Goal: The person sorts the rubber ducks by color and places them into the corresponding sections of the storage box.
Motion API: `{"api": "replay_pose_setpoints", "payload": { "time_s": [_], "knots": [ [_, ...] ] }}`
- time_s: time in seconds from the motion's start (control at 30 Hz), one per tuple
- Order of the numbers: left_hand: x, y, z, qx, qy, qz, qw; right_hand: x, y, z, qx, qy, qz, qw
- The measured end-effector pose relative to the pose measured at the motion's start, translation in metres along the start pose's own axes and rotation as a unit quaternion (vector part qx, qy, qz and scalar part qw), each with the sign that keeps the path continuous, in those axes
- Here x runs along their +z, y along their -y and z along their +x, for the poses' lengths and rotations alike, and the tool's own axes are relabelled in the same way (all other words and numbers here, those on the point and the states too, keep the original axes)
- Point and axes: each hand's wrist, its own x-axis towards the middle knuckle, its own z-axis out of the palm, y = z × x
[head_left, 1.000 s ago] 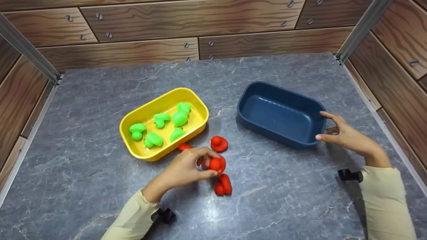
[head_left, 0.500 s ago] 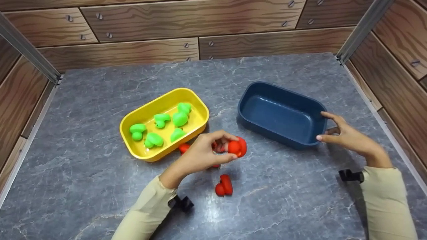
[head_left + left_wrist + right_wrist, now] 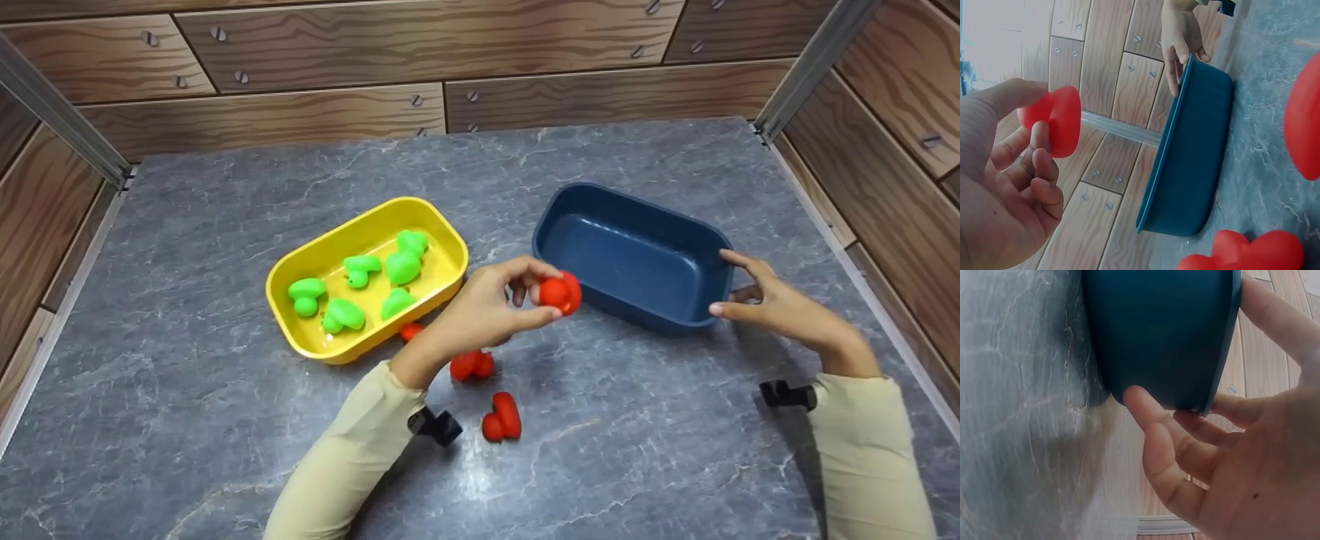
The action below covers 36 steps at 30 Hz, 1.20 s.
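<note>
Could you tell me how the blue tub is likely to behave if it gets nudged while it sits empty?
The blue tub looks like thin plastic with nothing inside, so it is probably light and would slide on the smooth table. Its wide, low shape makes tipping unlikely. The right hand at its end should steady it.

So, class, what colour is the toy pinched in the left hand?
Red: the toy in the left hand shows best in the head view.
</note>
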Motion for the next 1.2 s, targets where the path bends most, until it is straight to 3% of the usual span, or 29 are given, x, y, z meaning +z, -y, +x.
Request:
{"api": "replay_pose_setpoints", "payload": {
  "time_s": [0.67, 0.93, 1.2],
  "knots": [
    [0.015, 0.000, 0.053, -0.037, -0.047, -0.002, 0.9982, 0.001, 0.001, 0.002, 0.002, 0.003, 0.009, 1.000],
    [0.029, 0.004, 0.072, -0.035, -0.070, -0.034, 0.9964, 0.001, 0.000, 0.001, 0.004, 0.009, 0.007, 1.000],
    [0.039, 0.006, 0.086, -0.058, -0.093, 0.021, 0.9938, 0.002, -0.001, 0.001, 0.006, 0.004, 0.004, 1.000]
  ]
}}
